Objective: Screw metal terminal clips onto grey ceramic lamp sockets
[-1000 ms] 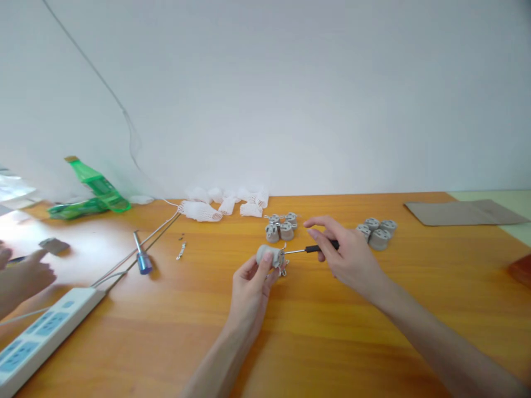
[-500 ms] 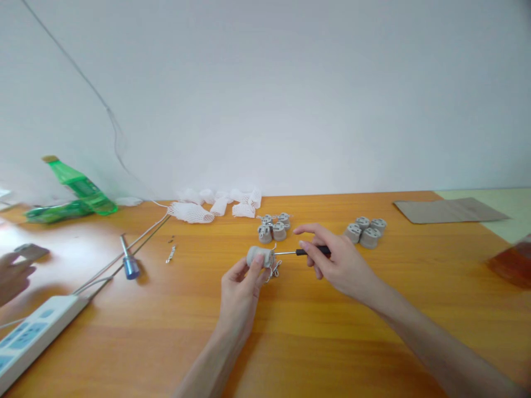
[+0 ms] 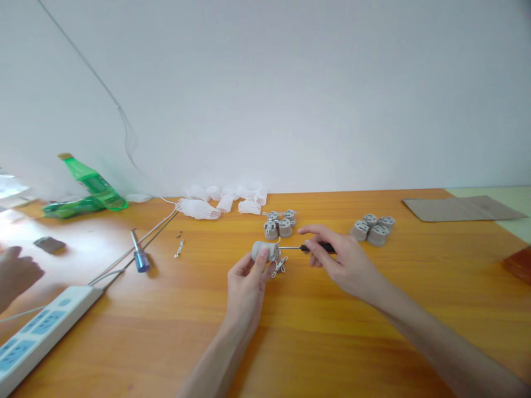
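Observation:
My left hand point(image 3: 244, 282) grips a grey ceramic lamp holder point(image 3: 264, 251), with metal terminal clips point(image 3: 280, 267) dangling from its end. My right hand point(image 3: 344, 260) pinches a small black-handled screwdriver point(image 3: 317, 248). Its thin steel shaft points left, and its tip reaches the metal end of the holder. Part of the holder is hidden by my left fingers. Just beyond my hands stand several similar ceramic holders point(image 3: 279, 224), and a second group point(image 3: 371, 229) stands behind my right hand.
White foam netting sleeves point(image 3: 198, 209) lie at the wall on the orange wooden table point(image 3: 174, 342). To the left are a blue-handled screwdriver point(image 3: 141, 260), a power strip point(image 3: 45, 331), a green bottle point(image 3: 93, 190) and a co-worker's hand point(image 3: 14, 271). Brown card point(image 3: 460, 208) lies far right.
My hands keep their hold on the holder and screwdriver, shifting only slightly. The co-worker's hand has moved away from the small grey object at the left.

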A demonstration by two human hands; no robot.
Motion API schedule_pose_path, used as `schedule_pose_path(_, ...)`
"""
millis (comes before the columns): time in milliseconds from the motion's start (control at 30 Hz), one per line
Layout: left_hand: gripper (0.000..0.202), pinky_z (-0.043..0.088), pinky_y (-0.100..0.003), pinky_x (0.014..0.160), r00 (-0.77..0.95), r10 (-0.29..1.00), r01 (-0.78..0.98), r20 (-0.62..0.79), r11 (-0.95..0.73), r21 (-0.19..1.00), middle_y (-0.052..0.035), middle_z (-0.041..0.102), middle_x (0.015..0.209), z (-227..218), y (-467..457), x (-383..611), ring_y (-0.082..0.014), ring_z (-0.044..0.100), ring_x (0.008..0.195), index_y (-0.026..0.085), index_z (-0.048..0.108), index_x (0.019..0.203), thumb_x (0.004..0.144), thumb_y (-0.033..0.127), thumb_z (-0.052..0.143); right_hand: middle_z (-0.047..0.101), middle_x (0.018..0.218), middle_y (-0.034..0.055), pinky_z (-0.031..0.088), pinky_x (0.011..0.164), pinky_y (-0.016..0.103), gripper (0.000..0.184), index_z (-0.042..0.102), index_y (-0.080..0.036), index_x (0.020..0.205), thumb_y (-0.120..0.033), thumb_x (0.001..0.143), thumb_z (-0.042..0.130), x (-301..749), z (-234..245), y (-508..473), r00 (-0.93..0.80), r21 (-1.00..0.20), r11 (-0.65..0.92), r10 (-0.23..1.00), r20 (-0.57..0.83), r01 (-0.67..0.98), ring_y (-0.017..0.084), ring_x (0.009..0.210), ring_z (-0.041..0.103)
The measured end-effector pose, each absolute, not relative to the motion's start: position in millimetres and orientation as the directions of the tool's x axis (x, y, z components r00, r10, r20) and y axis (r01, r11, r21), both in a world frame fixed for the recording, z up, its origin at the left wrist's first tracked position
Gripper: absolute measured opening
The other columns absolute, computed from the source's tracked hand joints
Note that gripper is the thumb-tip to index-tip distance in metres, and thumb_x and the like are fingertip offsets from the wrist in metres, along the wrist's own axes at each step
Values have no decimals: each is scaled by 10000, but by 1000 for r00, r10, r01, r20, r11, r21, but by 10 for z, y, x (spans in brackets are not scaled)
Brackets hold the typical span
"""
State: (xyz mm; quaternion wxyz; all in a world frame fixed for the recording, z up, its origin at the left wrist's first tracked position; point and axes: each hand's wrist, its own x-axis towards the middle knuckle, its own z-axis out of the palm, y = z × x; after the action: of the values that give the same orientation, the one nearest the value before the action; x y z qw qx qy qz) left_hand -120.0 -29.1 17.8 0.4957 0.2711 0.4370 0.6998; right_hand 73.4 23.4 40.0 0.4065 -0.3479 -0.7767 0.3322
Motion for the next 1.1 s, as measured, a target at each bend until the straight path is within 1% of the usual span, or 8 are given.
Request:
schedule_pose_path(100,296,574,-369,932,-374,926,-455,-57,-130,881,-72,756,946,191,-281,-1229,-175,683,891,130,794,867,707,361,887,687,1142,52,579,891,306,292,592,-264,1248,-187,967,563,709,406,223,-412,-760,626,748,521,175,170,1021,701)
schedule_pose_path(300,317,576,-387,917,-336,941,-425,-51,-103,899,-90,751,934,146,-300,-1166,-187,677,876,116,797,878,712,373,881,619,692,-56,499,461,212,182,605,-240,1158,-306,994,561,701,444,222,-308,-849,488,854,418,202,91,438,598)
schedule_pose_path(400,326,574,-389,918,-317,947,-409,-56,-83,909,-95,753,937,105,-294,-1148,-198,679,897,117,800,902,727,382,869,590,619,-69,438,404,222,223,615,-234,1168,-362,1022,505,747,478,256,-346,-837,469,863,368,281,82,352,505)
schedule_pose_path(500,314,576,-358,901,-336,938,-432,-82,-77,899,-87,755,932,90,-281,-1164,-185,682,880,120,798,876,711,375,881,719,954,28,573,631,254,248,606,-248,1230,-272,989,552,781,494,283,-424,-787,560,798,429,258,132,677,695)
schedule_pose_path(600,298,574,-347,909,-350,933,-456,-87,-88,886,-78,755,934,100,-277,-1184,-167,679,866,122,795,862,710,362,884,711,1136,53,582,871,304,288,618,-260,1211,-169,940,584,773,477,287,-440,-759,621,747,499,194,171,990,714)
schedule_pose_path(833,295,577,-346,908,-351,934,-444,-65,-105,890,-73,761,940,107,-264,-1200,-168,681,877,124,797,863,712,362,883,606,606,-58,459,419,228,255,645,-232,1177,-377,1010,517,725,410,266,-385,-858,433,868,314,276,102,385,551)
schedule_pose_path(1033,289,583,-349,915,-341,938,-449,-57,-109,887,-68,762,926,124,-255,-1223,-162,682,862,126,801,853,706,359,887,712,1090,52,578,817,280,273,626,-237,1207,-234,934,624,734,412,291,-400,-815,546,802,444,191,159,919,714)
schedule_pose_path(1100,274,584,-352,915,-343,937,-456,-59,-112,883,-65,763,919,133,-265,-1212,-160,686,852,128,800,844,710,351,885,716,978,35,585,763,267,237,626,-229,1174,-229,937,619,727,410,294,-380,-840,523,814,439,147,147,825,713)
